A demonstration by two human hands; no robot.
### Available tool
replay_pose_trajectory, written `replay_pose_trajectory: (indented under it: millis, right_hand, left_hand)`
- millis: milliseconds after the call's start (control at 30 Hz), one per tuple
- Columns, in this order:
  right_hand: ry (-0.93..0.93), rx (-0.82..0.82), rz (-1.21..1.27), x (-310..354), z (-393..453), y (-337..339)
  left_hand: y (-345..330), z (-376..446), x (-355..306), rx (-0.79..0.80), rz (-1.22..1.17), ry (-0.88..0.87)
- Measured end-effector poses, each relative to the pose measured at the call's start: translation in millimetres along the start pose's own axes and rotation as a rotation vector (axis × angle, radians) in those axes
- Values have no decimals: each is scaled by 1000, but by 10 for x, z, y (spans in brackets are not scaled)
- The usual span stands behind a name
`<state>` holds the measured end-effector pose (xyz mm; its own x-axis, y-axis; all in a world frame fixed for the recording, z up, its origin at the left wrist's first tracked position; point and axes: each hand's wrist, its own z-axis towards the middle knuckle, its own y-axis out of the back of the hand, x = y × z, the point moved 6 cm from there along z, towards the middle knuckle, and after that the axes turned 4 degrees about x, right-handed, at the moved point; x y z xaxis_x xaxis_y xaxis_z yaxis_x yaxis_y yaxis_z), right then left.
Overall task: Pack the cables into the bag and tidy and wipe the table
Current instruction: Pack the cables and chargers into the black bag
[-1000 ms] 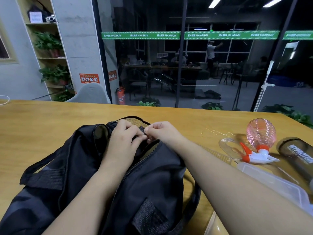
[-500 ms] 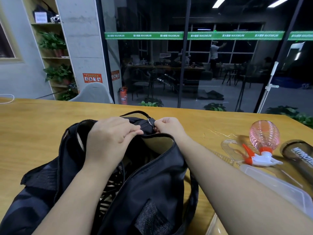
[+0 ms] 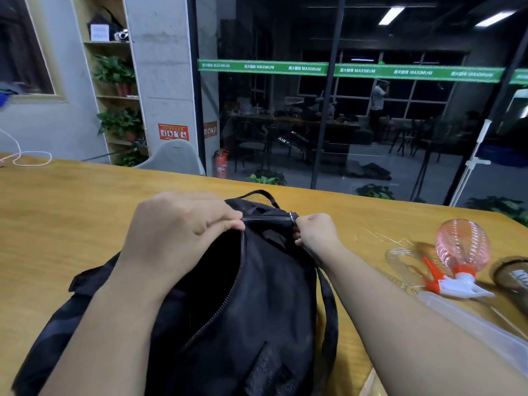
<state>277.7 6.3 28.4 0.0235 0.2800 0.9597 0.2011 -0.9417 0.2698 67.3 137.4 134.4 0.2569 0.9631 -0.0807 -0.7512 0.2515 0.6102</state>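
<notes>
Fingers of both the left hand (image 3: pixel 174 232) and right hand (image 3: pixel 315 231) pinch the bag (image 3: pixel 257 295) rim, its contents hidden.

Both my arms, bare to the frame edge

My left hand (image 3: pixel 183 227) and right hand (image 3: pixel 315 231) carry no gloves, rings or watch; both forearms show uncovered, with no sleeve reaching into view.
</notes>
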Motion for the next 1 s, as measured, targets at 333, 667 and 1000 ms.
replay_pose_trajectory:
  millis: [333, 667, 1000]
  right_hand:
    - [686, -93, -346, 558, -498, -70]
    - [1216, 225, -564, 653, -962, -456]
    - [999, 80, -567, 610, -740, -311]
  left_hand:
    - [-93, -150, 133, -21, -239, 276]
    - [-181, -195, 211, -29, -277, 420]
    - [109, -338, -32, 57, -410, 178]
